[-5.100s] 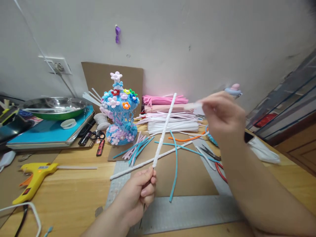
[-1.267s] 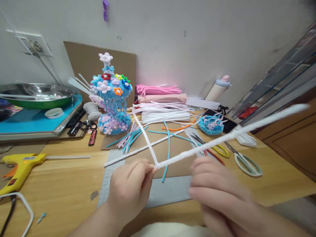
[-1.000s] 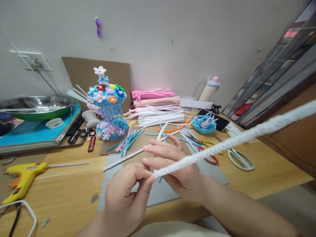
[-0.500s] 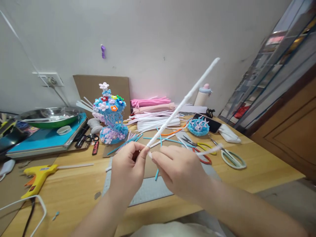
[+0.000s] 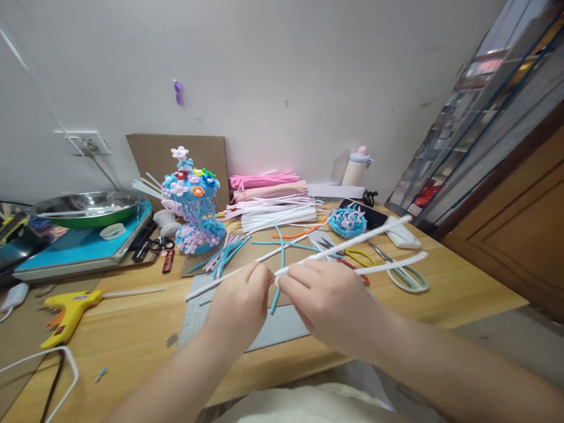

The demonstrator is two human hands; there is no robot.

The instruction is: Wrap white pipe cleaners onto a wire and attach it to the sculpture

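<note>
Close together over the table, my left hand point(image 5: 242, 299) and my right hand point(image 5: 328, 302) both pinch a white wrapped pipe cleaner point(image 5: 365, 235). It slants up to the right from between my fingers. A loose white strip point(image 5: 396, 262) also trails rightward from my right hand. The fingertips hide the exact point where the two meet. Beneath my hands lie a grey cutting mat point(image 5: 275, 338) and loose blue pipe cleaners point(image 5: 282, 252). White pipe cleaners point(image 5: 279, 217) are stacked behind. A blue round piece with pale lilac curls point(image 5: 348, 221) sits beyond my right hand.
A flower-covered blue ornament point(image 5: 191, 202) stands back left, near a metal bowl point(image 5: 88, 210). On the left lies a yellow glue gun point(image 5: 73, 308) with a white cord. Yellow-handled pliers point(image 5: 361, 258) and pale-green scissors point(image 5: 409, 279) lie right. A bottle point(image 5: 356, 169) stands by the wall.
The white wrapped pipe cleaner has swung down from a steep slant to a shallow one. My left hand has turned, its knuckles now uppermost. The camera view has shifted slightly.
</note>
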